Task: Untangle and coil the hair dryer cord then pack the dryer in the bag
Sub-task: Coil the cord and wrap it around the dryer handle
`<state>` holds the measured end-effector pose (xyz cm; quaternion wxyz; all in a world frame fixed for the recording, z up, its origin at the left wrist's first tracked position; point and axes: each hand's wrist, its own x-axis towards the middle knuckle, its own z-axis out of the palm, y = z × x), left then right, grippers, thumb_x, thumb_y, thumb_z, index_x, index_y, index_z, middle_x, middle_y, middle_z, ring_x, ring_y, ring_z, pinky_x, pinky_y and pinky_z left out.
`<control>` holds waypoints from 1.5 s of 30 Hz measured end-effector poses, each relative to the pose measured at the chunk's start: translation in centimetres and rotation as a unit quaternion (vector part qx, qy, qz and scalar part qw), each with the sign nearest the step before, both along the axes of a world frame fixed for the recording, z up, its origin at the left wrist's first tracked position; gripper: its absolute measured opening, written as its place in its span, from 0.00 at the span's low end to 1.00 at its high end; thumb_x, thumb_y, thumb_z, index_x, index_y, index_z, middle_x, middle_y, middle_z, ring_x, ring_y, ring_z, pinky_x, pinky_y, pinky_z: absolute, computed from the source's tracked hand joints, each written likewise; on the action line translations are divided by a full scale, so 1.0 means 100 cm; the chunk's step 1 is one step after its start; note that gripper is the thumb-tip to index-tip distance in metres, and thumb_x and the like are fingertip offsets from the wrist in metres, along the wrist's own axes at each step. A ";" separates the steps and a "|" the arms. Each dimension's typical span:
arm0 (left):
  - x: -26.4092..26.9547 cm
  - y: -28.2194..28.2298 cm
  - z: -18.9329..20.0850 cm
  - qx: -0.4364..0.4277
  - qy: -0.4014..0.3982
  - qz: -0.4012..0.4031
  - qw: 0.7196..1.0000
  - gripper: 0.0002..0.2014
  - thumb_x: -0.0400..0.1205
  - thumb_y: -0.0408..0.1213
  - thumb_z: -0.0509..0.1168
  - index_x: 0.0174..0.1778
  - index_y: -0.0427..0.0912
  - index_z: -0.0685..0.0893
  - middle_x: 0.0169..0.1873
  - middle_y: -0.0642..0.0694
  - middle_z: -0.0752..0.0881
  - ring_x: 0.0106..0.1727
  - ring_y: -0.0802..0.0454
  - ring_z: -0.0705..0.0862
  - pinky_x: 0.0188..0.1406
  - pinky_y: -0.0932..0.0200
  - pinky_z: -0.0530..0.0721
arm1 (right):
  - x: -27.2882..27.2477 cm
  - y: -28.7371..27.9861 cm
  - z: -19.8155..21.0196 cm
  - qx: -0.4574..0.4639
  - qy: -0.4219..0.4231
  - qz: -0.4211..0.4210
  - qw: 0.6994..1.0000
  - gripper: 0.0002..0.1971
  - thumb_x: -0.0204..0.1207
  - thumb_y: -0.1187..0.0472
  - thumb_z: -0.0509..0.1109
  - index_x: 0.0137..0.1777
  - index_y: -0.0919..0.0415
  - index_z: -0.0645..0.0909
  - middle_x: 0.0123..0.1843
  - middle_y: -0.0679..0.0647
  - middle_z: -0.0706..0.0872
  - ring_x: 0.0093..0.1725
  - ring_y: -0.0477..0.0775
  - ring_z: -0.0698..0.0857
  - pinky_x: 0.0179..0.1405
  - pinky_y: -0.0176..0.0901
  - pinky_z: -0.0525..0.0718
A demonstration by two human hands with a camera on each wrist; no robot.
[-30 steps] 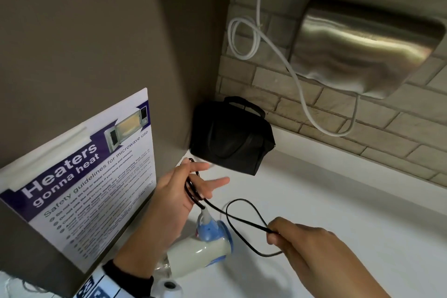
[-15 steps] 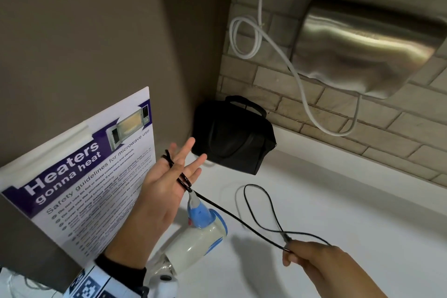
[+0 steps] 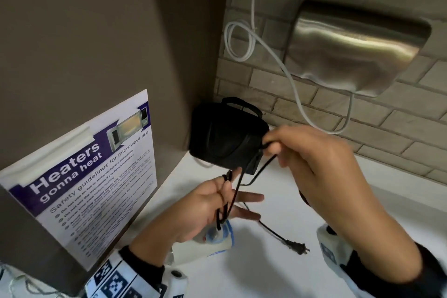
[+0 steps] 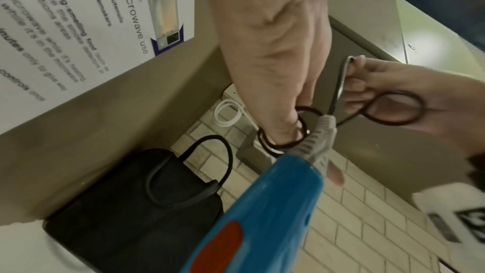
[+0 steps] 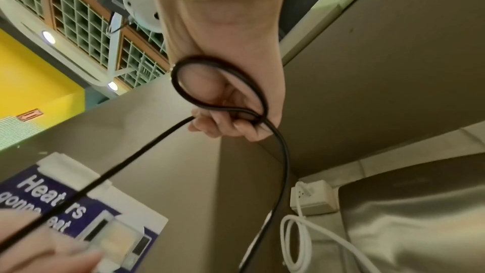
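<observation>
My left hand (image 3: 217, 201) is held palm up over the white counter, and black cord (image 3: 254, 176) loops lie round its fingers (image 4: 283, 132). Below it is the white and blue hair dryer (image 3: 212, 244), its blue handle (image 4: 262, 215) and grey cord sleeve close to the wrist camera. Up and to the right, my right hand (image 3: 314, 164) pinches the cord, with a small loop (image 5: 223, 90) against its palm. The plug (image 3: 298, 248) lies on the counter. A black bag (image 3: 225, 140) stands in the corner behind both hands; I cannot see its opening.
A brown cabinet side with a microwave safety poster (image 3: 92, 176) rises at the left. On the brick wall hang a steel hand dryer (image 3: 358, 51) and its white cable (image 3: 242, 41), which runs up to a socket. The white counter (image 3: 266, 273) runs to the right.
My right hand has risen from low over the counter to in front of the bag, bringing the cord toward my left hand. The plug end now shows on the counter.
</observation>
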<state>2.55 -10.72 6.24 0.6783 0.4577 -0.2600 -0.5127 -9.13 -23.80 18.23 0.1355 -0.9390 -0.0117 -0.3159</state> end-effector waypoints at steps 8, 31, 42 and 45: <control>-0.004 0.017 -0.001 -0.040 -0.041 -0.112 0.992 0.35 0.82 0.56 0.59 0.79 0.37 0.61 0.62 0.30 0.85 0.41 0.40 0.92 0.70 0.33 0.69 | 0.075 -0.049 -0.055 0.022 0.026 -0.048 0.998 0.08 0.77 0.68 0.64 0.39 0.57 0.79 0.32 0.46 0.77 0.33 0.49 0.77 0.34 0.44 0.78; -0.001 0.008 0.001 -0.100 0.093 -0.017 0.990 0.22 0.84 0.40 0.54 0.66 0.25 0.77 0.23 0.47 0.80 0.12 0.65 0.59 0.45 0.44 0.88 | 0.027 -0.028 -0.123 0.570 0.313 0.186 0.737 0.18 0.80 0.50 0.62 0.70 0.47 0.75 0.67 0.45 0.82 0.67 0.54 0.82 0.58 0.46 0.82; -0.013 0.003 0.002 -0.081 0.085 0.042 0.992 0.21 0.84 0.41 0.58 0.62 0.25 0.80 0.20 0.46 0.74 0.12 0.64 0.62 0.41 0.48 0.88 | 0.042 -0.010 -0.128 0.511 0.296 0.155 0.792 0.07 0.82 0.63 0.66 0.47 0.51 0.84 0.42 0.53 0.86 0.45 0.46 0.87 0.54 0.49 0.85; -0.013 0.004 0.006 -0.076 0.089 0.105 0.988 0.18 0.84 0.40 0.58 0.60 0.27 0.81 0.26 0.43 0.84 0.19 0.55 0.82 0.42 0.47 0.89 | 0.035 -0.013 -0.132 0.507 0.301 0.122 0.798 0.10 0.78 0.60 0.66 0.57 0.47 0.81 0.39 0.48 0.83 0.37 0.43 0.81 0.35 0.37 0.81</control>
